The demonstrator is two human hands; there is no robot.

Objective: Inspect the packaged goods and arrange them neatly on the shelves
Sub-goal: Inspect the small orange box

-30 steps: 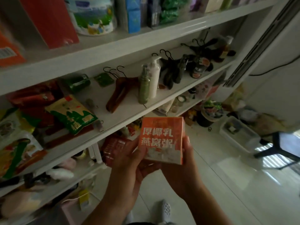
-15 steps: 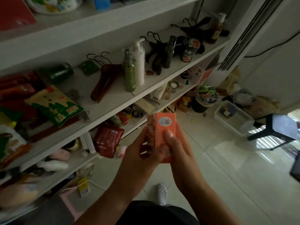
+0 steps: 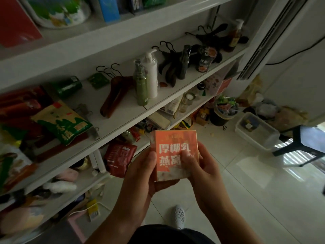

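An orange box with large white characters on its front is held in front of me, below the white shelves. My left hand grips its left side and bottom. My right hand grips its right side, thumb lying across the front face. The box's broad printed face points up at me. A yellow-green bag and red packets lie on the middle shelf at left. A dark red bag stands on the lower shelf.
The middle shelf also carries wooden hangers, a green bottle, a white pump bottle and black hangers. On the tiled floor sit a clear plastic bin, a dark bucket and a black stool.
The box has been turned in my hands from its narrow side back to its broad printed face. The view has shifted slightly.
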